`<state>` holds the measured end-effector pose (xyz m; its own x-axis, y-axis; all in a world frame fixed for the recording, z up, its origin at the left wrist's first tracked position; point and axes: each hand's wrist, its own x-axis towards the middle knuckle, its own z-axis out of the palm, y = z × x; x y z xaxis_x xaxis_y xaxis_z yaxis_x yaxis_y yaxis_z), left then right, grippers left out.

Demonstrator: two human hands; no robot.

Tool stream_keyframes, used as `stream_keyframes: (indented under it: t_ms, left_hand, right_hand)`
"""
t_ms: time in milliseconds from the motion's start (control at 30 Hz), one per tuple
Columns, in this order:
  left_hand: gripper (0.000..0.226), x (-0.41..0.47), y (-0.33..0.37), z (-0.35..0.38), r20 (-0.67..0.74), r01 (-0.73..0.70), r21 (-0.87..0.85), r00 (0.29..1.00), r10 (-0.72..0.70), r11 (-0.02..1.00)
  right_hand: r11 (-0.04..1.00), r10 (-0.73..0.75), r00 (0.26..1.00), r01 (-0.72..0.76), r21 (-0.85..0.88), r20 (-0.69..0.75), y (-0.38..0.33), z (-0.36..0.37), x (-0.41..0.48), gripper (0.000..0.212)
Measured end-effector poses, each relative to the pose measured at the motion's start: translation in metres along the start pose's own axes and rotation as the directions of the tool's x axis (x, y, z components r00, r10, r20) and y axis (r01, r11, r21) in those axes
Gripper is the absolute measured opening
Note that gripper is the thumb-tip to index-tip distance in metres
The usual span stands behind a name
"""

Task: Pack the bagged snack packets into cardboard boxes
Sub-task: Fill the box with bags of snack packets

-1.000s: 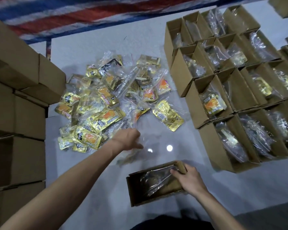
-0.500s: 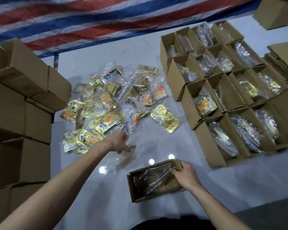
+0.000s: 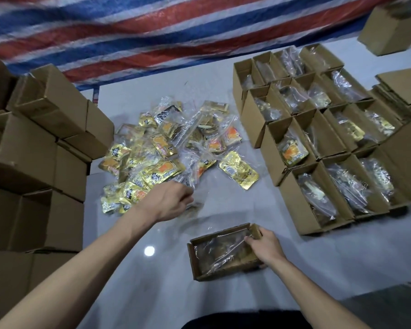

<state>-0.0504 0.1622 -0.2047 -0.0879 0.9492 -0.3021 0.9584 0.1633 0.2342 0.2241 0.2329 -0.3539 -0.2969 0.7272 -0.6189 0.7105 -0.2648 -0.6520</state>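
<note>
Left arm stretched forward, the left hand [image 3: 173, 200] curls its fingers round a clear bag [image 3: 195, 208]. The right hand [image 3: 267, 245], nearer the body, grips the end of a cardboard box [image 3: 192, 260].

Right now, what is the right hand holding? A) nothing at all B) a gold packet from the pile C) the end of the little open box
C: the right hand grips the end of the open box nearest the person, while the left hand pinches a bag of snacks by the pile.
</note>
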Motion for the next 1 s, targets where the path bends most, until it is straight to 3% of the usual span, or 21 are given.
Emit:
stream_keyframes:
  t_ms: [167, 300, 400, 567, 667, 767, 900, 1000]
  left_hand:
    - [0.035, -0.025, 0.032, -0.034, -0.153, -0.2, -0.007, 0.968, 0.196, 0.98]
    - [0.038, -0.036, 0.058, -0.063, -0.151, -0.32, -0.233, 0.945, 0.291, 0.919]
    - [0.038, -0.039, 0.071, -0.072, -0.136, -0.329, -0.357, 0.944, 0.3, 0.874]
    - [0.031, -0.039, 0.085, -0.065, -0.006, -0.268, -0.462, 0.954, 0.3, 0.845]
    - [0.029, -0.038, 0.09, -0.054, 0.083, -0.265, -0.427, 0.94, 0.33, 0.864]
    - [0.024, -0.037, 0.096, -0.041, 0.161, -0.268, -0.383, 0.923, 0.35, 0.884]
    - [0.022, -0.037, 0.103, -0.024, 0.232, -0.279, -0.377, 0.894, 0.382, 0.883]
    - [0.023, -0.037, 0.105, -0.012, 0.262, -0.299, -0.405, 0.867, 0.423, 0.864]
  right_hand:
    - [1.0, 0.031, 1.0, -0.031, -0.004, -0.001, 0.002, 0.001, 0.002, 0.011]
    - [1.0, -0.012, 1.0, 0.012, -0.002, 0.009, 0.004, 0.0, 0.001, 0.015]
    - [1.0, -0.006, 1.0, 0.005, 0.012, 0.018, 0.005, 0.001, 0.002, 0.012]
    - [0.999, 0.003, 0.998, -0.006, 0.053, 0.056, 0.002, -0.003, -0.001, 0.005]
    - [0.996, 0.041, 0.996, -0.047, 0.07, 0.081, -0.002, -0.006, -0.008, 0.02]
    - [0.994, 0.068, 0.993, -0.075, 0.074, 0.093, -0.004, -0.007, -0.009, 0.008]
    - [0.992, 0.104, 0.987, -0.112, 0.057, 0.122, -0.009, -0.01, -0.014, 0.007]
    - [0.989, -0.003, 0.988, -0.02, 0.144, 0.153, -0.006, -0.014, -0.013, 0.016]
